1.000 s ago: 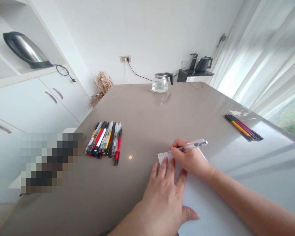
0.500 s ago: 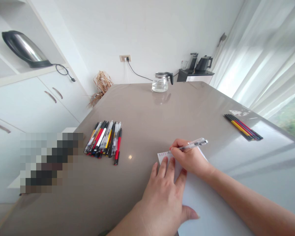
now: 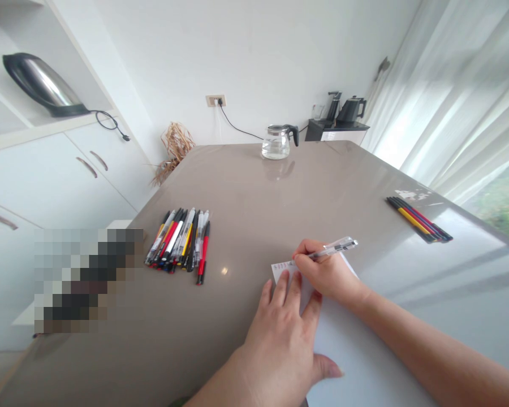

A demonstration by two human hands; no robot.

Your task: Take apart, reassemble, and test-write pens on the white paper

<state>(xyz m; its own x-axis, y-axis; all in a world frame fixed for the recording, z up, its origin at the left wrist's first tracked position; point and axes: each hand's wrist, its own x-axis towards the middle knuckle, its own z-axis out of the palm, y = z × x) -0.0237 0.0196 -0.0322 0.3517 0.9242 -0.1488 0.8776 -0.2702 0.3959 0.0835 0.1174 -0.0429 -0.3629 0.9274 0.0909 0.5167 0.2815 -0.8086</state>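
Note:
A clear-barrelled pen slants up out of my right hand, whose fingers are closed around its lower end. The tip is hidden behind the fingers, near the top edge of a white sheet of paper. Small red and dark marks run in a row along that edge. My left hand lies spread on the paper, fingertips just below the marks and thumb out to the right. Both hands cover most of the sheet.
A pile of several mixed pens lies on the brown table to the left. Several more pens lie side by side at the right. A glass pot of clear liquid stands at the far edge. White cabinets flank the left.
Almost nothing differs. My right hand and the pen's upper end have shifted very slightly; my left hand stays in place.

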